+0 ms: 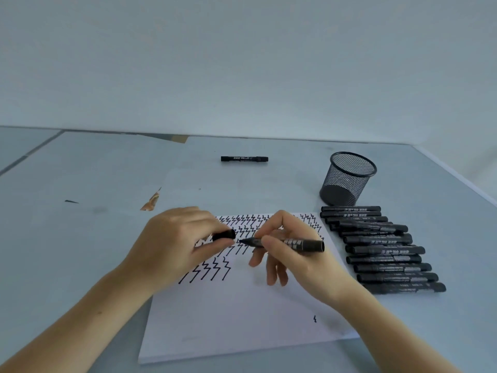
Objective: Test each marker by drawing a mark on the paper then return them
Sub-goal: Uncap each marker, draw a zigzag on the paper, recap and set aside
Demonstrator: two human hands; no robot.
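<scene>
A white paper pad [242,319] lies in front of me, its upper half covered with rows of black zigzag marks. My right hand [290,254] holds an uncapped black marker [298,244] level above the pad, tip pointing left. My left hand [177,243] pinches the black cap [224,235] just left of that tip, a small gap between them. Several capped black markers [382,249] lie side by side to the right of the pad. One more black marker [244,158] lies alone at the far middle of the table.
A black mesh pen cup [347,179] stands behind the row of markers. A torn orange-brown scrap [152,203] lies left of the pad's far corner. The table's right edge [457,179] runs diagonally past the cup.
</scene>
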